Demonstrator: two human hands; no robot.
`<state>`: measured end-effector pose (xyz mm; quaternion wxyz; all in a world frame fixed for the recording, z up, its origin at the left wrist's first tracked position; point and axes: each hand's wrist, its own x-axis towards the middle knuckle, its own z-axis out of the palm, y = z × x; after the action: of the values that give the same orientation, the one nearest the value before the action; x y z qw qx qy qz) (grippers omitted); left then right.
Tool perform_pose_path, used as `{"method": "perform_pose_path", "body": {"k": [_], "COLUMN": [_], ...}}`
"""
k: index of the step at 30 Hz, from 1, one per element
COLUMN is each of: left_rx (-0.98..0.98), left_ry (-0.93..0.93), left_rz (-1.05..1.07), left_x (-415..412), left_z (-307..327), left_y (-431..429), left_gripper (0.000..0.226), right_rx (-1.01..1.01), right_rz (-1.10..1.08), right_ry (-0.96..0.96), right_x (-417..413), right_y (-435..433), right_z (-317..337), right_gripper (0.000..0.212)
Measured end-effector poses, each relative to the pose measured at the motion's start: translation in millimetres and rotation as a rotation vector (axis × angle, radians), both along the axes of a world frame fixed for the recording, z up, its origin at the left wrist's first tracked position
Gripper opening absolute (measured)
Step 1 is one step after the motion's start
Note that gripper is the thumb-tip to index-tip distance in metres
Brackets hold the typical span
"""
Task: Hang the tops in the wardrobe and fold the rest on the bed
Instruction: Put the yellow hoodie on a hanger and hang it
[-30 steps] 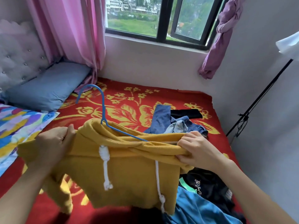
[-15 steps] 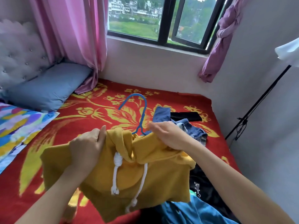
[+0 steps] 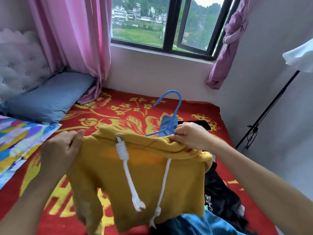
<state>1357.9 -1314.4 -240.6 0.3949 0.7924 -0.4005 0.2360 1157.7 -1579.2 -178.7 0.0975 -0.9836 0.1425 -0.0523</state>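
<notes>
Holding up a fuzzy knit mustard hoodie [image 3: 138, 175] over the red floral bed [image 3: 118, 112] — chunky knotted white cords [image 3: 128, 175] dangling down the front. Gripped at one shoulder by the left hand [image 3: 62, 150], fingers curled round the fabric; pinched at the other by the right hand [image 3: 191, 138], along with a thin blue hanger [image 3: 176, 106], hook poking up. Black top [image 3: 220, 192] and blue garment [image 3: 203, 224] heaped underneath on the right — jeans [image 3: 166, 124] behind.

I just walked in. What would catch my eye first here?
The mustard hoodie, held up in the middle of the view, its white drawstrings dangling. The left hand grips one shoulder and the right hand the other, where the hook of a blue hanger rises. Beneath lies a red bed cover with gold flowers.
</notes>
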Motion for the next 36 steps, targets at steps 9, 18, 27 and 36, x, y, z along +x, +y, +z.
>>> {"method": "perform_pose_path", "body": {"k": [9, 18, 27, 36], "left_rx": [0.611, 0.293, 0.234, 0.101], "left_ry": [-0.012, -0.026, 0.03, -0.119], "left_rz": [-0.3, -0.047, -0.014, 0.327], "left_x": [-44, -34, -25, 0], "left_z": [49, 33, 43, 21], "left_y": [-73, -84, -79, -63], "left_gripper": [0.079, 0.057, 0.05, 0.053], "right_rx": [0.284, 0.83, 1.041, 0.347], "right_rz": [0.003, -0.463, -0.434, -0.517], "right_ry": [-0.35, -0.472, -0.147, -0.83], "right_x": [18, -54, -89, -97], "right_y": [17, -39, -43, -53], "right_z": [-11, -30, -89, -14], "right_gripper": [0.038, 0.087, 0.086, 0.065]}}
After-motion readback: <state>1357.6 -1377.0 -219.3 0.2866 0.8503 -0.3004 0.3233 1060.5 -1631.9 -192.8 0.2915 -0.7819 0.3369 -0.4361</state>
